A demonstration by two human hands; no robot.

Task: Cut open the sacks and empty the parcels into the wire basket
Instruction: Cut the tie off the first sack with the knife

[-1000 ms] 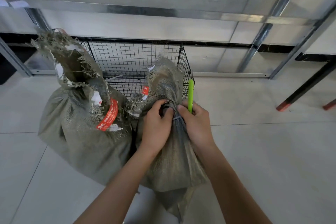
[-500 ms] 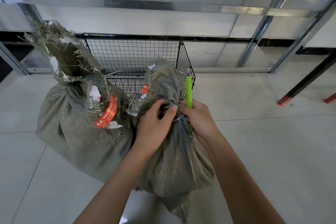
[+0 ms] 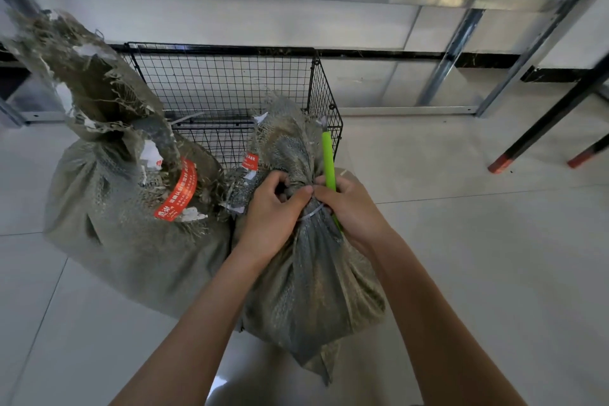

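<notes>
Left hand (image 3: 276, 208) curled round tied neck of near sack (image 3: 313, 277), just above white zip tie (image 3: 311, 213). Right hand (image 3: 353, 209) grips green cutter (image 3: 328, 160), tip upward, thumb at neck. Near sack against wire basket (image 3: 324, 99) front, right end. Second sack (image 3: 108, 217), red label (image 3: 179, 192), frayed top, at basket's front left.

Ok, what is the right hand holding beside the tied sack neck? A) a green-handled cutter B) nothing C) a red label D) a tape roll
A: the right hand grips a green-handled cutter, upright beside the tied neck of the near sack.
</notes>
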